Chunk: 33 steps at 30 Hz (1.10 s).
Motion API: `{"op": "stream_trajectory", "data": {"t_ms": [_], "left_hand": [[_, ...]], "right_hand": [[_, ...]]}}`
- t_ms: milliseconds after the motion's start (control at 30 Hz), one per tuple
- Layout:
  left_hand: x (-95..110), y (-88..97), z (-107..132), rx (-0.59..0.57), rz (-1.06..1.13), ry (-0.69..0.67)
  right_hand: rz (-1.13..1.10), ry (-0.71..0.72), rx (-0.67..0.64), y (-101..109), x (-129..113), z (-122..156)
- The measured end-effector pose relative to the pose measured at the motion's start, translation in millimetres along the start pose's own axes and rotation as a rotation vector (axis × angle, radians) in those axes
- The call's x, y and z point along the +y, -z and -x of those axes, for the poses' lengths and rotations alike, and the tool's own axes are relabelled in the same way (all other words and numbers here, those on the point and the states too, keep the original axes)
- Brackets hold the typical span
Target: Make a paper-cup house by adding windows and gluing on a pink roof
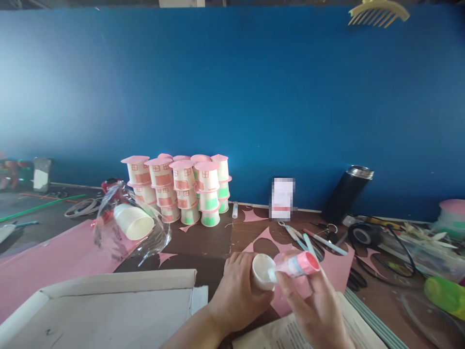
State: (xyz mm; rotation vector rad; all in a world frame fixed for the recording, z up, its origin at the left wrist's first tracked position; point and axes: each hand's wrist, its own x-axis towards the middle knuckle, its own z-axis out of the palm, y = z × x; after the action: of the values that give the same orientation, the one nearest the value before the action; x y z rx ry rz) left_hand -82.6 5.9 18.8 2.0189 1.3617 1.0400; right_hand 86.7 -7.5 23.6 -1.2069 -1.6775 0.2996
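Observation:
A white paper cup (264,272) is tilted in my left hand (238,291), its open mouth turned toward the right. My right hand (316,303) has its fingers wrapped around a glue stick (295,265) with a pink end. The glue stick's white tip is at the cup's rim; I cannot tell whether it touches. Cut pink paper (336,266) lies under and behind my hands. Farther back stand several stacked paper cup towers (183,180) with pink paper discs between and on top, drawn windows and doors, and some green patches.
At left, a clear plastic bag holds nested paper cups (133,222), near pink sheets (69,257) and an open white box (119,310). A phone-like screen (282,198), black bottle (347,194), scissors (292,233), pens and black cable (410,257) lie at right. A blue partition (232,97) closes the back.

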Motion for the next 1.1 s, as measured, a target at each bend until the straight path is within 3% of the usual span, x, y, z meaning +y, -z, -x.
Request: {"op": "stream_trajectory", "data": {"t_ms": [267, 400, 600, 733, 900, 1100], "left_hand": [[0, -2.8, 1, 0.0, -0.013, -0.015], [0, -2.8, 2, -0.014, -0.008, -0.013], [-2, -0.7, -3, -0.06, 0.038, 0.099], [-4, 0.6, -1, -0.071, 0.057, 0.057], [-6, 0.5, 3, -0.01, 0.024, -0.13], [1, 5.1, 1, -0.081, 0.051, -0.04]], "right_hand": [[0.105, 0.124, -0.001, -3, 1, -4], [0.044, 0.029, 0.029, 4, 6, -3], [-0.018, -0.151, 0.162, 10, 12, -2], [-0.109, -0.084, 0.121, 8, 9, -4], [-0.074, -0.107, 0.106, 9, 10, -6], [-0.008, -0.063, 0.059, 8, 5, -6]]}}
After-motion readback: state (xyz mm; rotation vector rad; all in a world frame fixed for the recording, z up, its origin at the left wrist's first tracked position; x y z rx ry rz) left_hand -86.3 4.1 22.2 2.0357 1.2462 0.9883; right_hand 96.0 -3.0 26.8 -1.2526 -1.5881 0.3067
